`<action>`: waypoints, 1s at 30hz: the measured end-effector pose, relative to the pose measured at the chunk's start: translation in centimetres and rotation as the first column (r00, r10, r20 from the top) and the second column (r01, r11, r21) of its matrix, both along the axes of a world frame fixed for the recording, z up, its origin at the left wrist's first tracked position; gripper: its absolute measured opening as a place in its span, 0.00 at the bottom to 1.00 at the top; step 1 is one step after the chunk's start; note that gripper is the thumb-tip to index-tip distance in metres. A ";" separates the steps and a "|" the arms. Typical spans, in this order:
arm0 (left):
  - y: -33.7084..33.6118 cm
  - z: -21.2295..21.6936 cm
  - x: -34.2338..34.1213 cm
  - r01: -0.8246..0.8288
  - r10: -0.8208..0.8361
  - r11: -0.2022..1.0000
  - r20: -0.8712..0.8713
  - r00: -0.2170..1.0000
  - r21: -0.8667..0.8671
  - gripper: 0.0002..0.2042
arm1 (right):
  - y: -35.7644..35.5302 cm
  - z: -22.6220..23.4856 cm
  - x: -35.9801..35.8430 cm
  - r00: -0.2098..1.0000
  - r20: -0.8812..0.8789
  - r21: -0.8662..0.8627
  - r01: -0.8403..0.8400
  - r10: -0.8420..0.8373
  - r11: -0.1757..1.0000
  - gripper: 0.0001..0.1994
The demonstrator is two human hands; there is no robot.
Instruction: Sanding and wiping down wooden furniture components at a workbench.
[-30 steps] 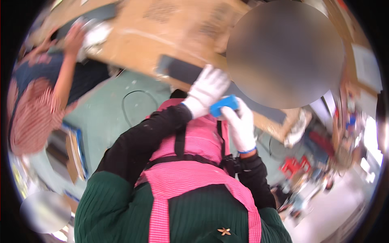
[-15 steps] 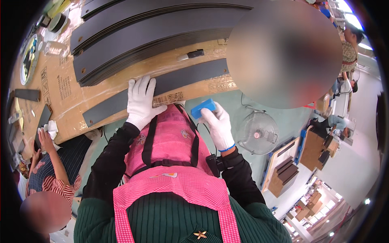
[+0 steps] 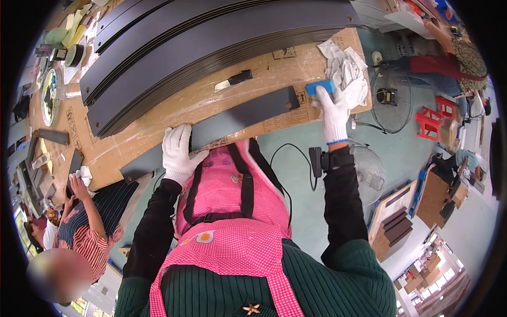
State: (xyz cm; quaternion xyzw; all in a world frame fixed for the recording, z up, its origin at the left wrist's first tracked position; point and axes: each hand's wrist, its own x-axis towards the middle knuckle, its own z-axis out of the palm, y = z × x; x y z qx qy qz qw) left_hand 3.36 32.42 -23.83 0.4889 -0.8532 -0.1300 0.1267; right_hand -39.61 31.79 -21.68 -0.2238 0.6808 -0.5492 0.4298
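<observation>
A long dark grey strip with a hole near each end lies along the table's near edge. My left hand, in a white glove, lies across it left of the middle, fingers stretched over its top and thumb apart by the near edge. In my gloved right hand is a blue rectangular block, pinched between thumb and fingers. That hand is just beyond the strip's right end, beside a crumpled white cloth. A small tool with a black handle and pale blade lies behind the strip.
Stacks of long dark panels fill the far side of the cardboard-covered table. At the left, a person in a striped top handles a dark piece with a white cloth. Standing fans and red stools are on the right.
My right hand has moved right and away from me with the blue block, from near my apron to the cloth. My left hand stays on the strip. The view has shifted, showing the table's right end.
</observation>
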 end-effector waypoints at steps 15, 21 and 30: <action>0.0 0.1 0.1 -0.040 0.040 0.999 0.021 0.999 -0.010 0.44 | -4.7 -0.7 -0.3 0.864 -0.310 0.151 -0.367 0.397 0.918 0.13; 0.1 0.1 0.1 -0.058 0.058 0.998 0.046 0.997 -0.002 0.43 | -5.4 0.1 -0.3 0.806 -0.397 0.154 -0.413 0.439 0.898 0.14; 0.1 0.1 -0.1 -0.077 0.078 0.997 0.041 0.996 -0.015 0.44 | -4.1 -1.5 -0.4 0.908 -0.274 0.125 -0.292 0.316 0.948 0.15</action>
